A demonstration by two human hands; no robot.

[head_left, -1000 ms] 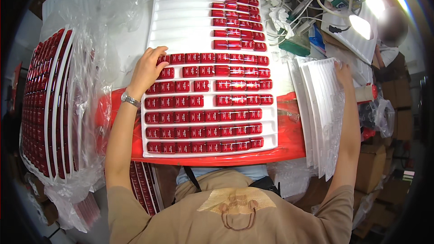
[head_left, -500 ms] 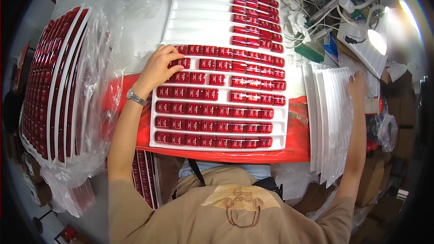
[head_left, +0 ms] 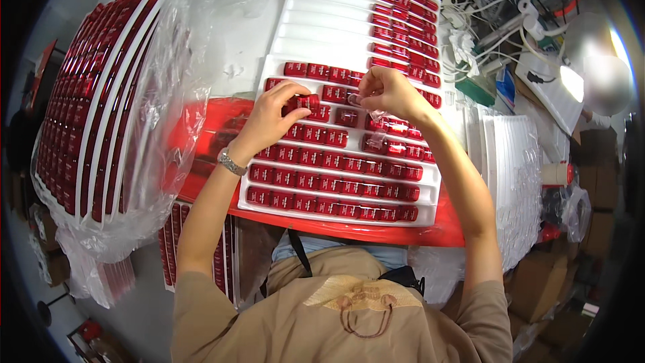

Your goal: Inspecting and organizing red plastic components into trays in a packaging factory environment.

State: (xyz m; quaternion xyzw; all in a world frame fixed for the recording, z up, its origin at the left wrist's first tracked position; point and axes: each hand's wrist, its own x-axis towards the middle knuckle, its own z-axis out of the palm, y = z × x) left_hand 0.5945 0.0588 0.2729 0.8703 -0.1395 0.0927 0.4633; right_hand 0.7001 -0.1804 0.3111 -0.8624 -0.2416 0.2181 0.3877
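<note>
Head view: a small red plastic piece (head_left: 308, 101) is pinched by the left hand (head_left: 272, 115) near the white tray's (head_left: 269, 74) top edge; clear film (head_left: 371, 115) is pinched by the right hand (head_left: 386, 93).

— What sort of place are you working in here?

— A small packing or assembly workshop. Under your fingers lies a white moulded tray (head_left: 269, 191) with rows of identical small red pieces (head_left: 322, 181), and just beyond your fingertips a second tray (head_left: 336, 20) is only partly filled.

— Anything else that tells you so?

— Well off to the left of your fingers, a stack of filled trays stands wrapped in a clear plastic bag (head_left: 154, 114). To the right of your fingers a pile of empty white trays (head_left: 514, 175) waits on edge. Past them you have tangled white cables (head_left: 497, 27), a lit desk lamp (head_left: 571, 81) and cardboard boxes (head_left: 537, 282) crowding the floor.
</note>
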